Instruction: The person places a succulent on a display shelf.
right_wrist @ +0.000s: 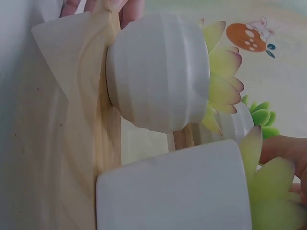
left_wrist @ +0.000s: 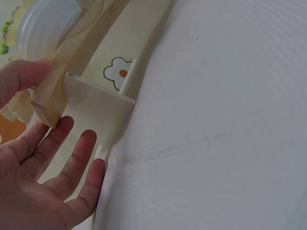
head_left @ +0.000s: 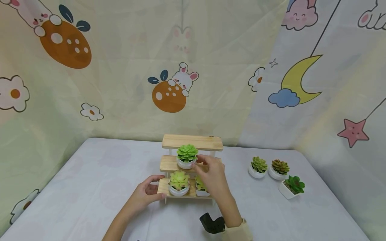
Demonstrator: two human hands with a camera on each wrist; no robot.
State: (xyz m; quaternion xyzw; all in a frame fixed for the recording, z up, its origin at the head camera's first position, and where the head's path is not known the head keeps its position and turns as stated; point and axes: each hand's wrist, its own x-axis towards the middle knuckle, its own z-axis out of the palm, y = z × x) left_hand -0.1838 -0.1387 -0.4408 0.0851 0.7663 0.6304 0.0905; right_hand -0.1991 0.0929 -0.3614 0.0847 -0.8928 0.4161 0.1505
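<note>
A white table [head_left: 120,167] carries a stand [head_left: 193,142] midway between its left and right edges, and 3 plants [head_left: 279,169] toward its far right corner. The stand's bottom tier [head_left: 163,186] bears 1 round pot [head_left: 179,190] and, nearer its right end, 1 square pot [head_left: 202,192]; at the middle tier [head_left: 169,163], 1 green plant [head_left: 187,154].

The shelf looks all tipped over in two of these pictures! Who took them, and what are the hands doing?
There's no robot here, just a person's two bare hands. The widest picture comes from a camera worn on the head, looking forward and down. The other two come from cameras on the wrists, which see things slanted. The shelf really stands upright on the table. The left hand grips the end of its lowest step. The right hand holds the green plant by its white pot, at the middle step. Two other plants sit on the lowest step, and three more stand on the table, off to the right.
</note>
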